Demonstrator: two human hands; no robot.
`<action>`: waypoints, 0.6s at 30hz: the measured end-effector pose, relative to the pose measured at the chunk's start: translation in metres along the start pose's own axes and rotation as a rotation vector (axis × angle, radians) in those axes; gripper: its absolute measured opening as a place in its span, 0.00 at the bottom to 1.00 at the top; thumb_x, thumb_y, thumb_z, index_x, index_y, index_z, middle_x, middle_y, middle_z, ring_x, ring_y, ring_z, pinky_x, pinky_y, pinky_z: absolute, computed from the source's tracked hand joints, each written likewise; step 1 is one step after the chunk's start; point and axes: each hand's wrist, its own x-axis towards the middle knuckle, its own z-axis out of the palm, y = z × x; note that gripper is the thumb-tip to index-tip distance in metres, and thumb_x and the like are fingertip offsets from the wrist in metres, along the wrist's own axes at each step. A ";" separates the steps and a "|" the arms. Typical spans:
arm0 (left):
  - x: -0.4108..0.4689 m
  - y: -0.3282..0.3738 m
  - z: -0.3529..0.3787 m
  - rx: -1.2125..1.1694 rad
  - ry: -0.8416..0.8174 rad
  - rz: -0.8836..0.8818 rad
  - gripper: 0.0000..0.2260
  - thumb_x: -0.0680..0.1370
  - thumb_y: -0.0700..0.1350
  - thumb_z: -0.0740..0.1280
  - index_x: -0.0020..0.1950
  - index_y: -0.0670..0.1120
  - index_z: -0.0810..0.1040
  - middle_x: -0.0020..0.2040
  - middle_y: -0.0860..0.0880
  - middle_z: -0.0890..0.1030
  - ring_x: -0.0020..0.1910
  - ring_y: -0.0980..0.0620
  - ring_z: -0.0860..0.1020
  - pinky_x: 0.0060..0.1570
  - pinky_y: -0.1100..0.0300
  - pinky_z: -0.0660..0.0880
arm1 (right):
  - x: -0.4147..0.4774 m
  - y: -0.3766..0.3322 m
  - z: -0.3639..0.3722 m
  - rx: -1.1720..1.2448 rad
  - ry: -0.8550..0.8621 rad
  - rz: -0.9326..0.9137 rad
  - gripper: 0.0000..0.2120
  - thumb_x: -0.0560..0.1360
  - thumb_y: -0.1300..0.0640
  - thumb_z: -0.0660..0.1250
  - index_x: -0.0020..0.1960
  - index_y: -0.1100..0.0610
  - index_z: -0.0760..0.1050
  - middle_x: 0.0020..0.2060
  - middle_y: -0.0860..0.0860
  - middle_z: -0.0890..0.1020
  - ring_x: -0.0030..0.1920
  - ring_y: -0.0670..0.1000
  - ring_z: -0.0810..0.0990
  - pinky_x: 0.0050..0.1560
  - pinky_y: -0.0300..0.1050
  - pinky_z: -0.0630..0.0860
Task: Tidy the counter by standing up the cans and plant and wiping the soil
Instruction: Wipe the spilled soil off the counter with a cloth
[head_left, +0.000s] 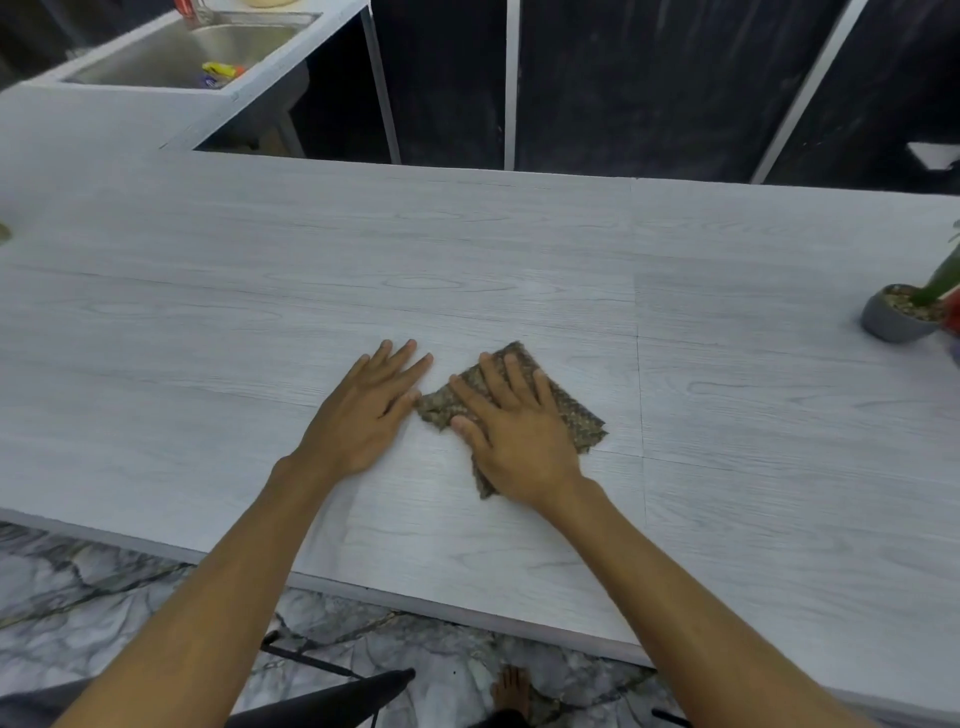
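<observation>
Even, soft light; edges warped w/ slight blur.

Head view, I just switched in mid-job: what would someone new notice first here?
The two hands in the middle of the pale counter: the right hand lies flat on a brownish patterned cloth, and the left hand lies flat on the bare surface just beside it. At the right edge a grey potted plant stands upright, and far back on the left a steel sink holds a yellow item.
</observation>
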 end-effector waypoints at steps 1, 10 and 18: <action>0.000 -0.002 0.002 0.003 -0.002 0.003 0.21 0.84 0.53 0.51 0.77 0.56 0.57 0.78 0.57 0.52 0.77 0.61 0.44 0.76 0.59 0.42 | -0.005 -0.001 0.000 0.001 -0.010 -0.028 0.31 0.76 0.37 0.36 0.77 0.44 0.53 0.78 0.50 0.48 0.77 0.52 0.42 0.74 0.51 0.33; 0.000 -0.004 0.004 0.049 0.020 0.021 0.21 0.84 0.54 0.50 0.77 0.57 0.57 0.78 0.58 0.52 0.77 0.62 0.44 0.74 0.65 0.40 | 0.004 0.011 -0.002 -0.009 -0.002 0.047 0.32 0.75 0.35 0.34 0.77 0.41 0.51 0.78 0.50 0.47 0.77 0.52 0.41 0.75 0.52 0.35; -0.001 -0.006 0.005 0.040 0.007 0.031 0.25 0.81 0.61 0.45 0.77 0.57 0.57 0.78 0.57 0.52 0.77 0.61 0.44 0.74 0.64 0.40 | -0.034 -0.007 0.002 0.023 -0.066 -0.230 0.25 0.80 0.39 0.44 0.76 0.42 0.55 0.77 0.48 0.49 0.77 0.50 0.43 0.75 0.51 0.36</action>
